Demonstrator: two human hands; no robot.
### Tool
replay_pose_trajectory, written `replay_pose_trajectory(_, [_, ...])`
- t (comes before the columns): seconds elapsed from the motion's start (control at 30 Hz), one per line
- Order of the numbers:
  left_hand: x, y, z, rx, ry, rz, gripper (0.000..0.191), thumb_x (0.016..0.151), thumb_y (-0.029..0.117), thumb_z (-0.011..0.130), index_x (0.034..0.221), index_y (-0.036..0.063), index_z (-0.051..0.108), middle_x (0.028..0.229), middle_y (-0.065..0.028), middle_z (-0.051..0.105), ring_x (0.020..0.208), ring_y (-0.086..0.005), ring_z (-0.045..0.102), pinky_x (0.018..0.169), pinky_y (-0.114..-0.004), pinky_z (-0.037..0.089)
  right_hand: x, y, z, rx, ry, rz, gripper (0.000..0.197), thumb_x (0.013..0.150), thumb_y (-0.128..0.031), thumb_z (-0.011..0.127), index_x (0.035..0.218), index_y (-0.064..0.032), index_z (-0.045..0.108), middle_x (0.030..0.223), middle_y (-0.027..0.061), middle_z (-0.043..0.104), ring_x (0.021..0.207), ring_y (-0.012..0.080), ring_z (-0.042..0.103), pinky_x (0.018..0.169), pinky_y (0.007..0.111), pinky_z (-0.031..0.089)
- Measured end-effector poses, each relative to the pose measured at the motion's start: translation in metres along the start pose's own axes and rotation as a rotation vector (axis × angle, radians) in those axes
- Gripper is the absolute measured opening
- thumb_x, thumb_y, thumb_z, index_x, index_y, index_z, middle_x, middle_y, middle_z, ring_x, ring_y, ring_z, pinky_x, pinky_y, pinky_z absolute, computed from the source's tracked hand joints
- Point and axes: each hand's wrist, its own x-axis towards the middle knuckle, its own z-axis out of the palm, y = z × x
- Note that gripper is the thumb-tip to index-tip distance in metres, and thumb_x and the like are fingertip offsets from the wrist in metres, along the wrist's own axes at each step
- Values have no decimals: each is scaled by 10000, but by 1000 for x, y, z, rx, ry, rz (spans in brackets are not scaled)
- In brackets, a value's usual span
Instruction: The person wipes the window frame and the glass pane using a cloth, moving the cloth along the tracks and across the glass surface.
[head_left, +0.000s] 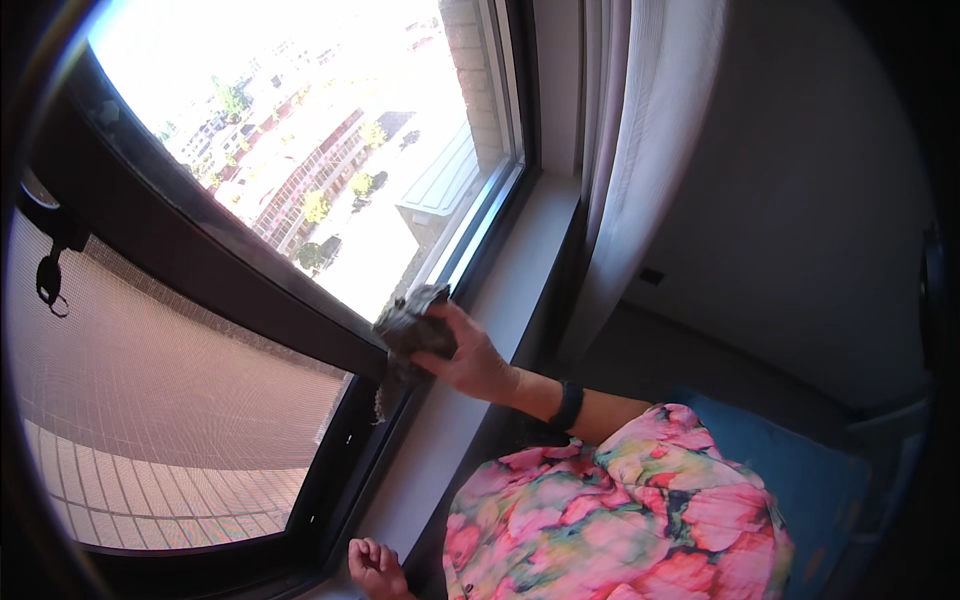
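Observation:
My right hand (480, 361), with a dark band on its wrist, grips a crumpled grey cloth (417, 324). The cloth is against the lower corner of the dark window frame (225, 268), where the upright bar meets the sill side, and a frayed end dangles below it. Down at the bottom edge of the view, my left hand (376, 568) is at the pale windowsill (442, 450). Its fingers are curled, and I see nothing in them; whether it leans on the sill is unclear.
A mesh insect screen (172, 390) fills the left pane. Keys (49, 281) hang from the lock on the frame. Bright window glass (322, 150) looks down on buildings and trees. A pale curtain (645, 150) hangs at right, and a blue surface (780, 465) lies behind my floral sleeve.

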Motion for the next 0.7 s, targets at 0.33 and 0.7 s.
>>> replay_pose_trajectory(0.33, [-22, -5, 47, 7, 45, -4, 212, 909, 172, 381, 706, 115, 401, 580, 3, 347, 433, -102, 284, 414, -232, 255, 25, 20, -5, -467, -286, -351, 392, 652, 27, 636, 1013, -47, 505, 912, 136, 484, 846, 320, 538, 737, 354, 470])
replay_pose_trajectory(0.7, [-35, -43, 90, -21, 133, 58, 225, 917, 191, 389, 707, 113, 408, 584, 1, 346, 430, -100, 284, 415, -235, 252, 40, 26, -44, -519, -281, -426, 286, 677, 6, 637, 944, -65, 561, 889, 113, 509, 822, 289, 559, 695, 341, 499])
